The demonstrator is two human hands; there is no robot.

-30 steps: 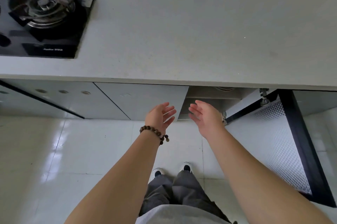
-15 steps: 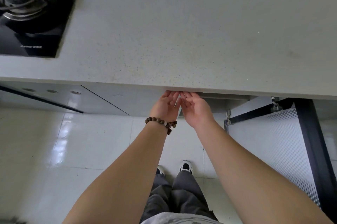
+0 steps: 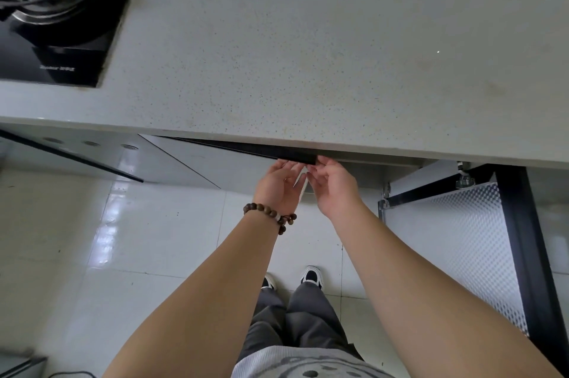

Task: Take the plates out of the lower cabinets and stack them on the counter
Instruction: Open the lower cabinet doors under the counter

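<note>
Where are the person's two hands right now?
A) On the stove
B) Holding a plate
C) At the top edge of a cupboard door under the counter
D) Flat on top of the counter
C: the left hand and the right hand both touch the dark top edge of the cupboard door, just below the counter.

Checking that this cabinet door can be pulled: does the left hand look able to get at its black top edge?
Likely yes: the left hand has its fingertips at the black top edge, just below the counter lip, and nothing lies between them.
</note>
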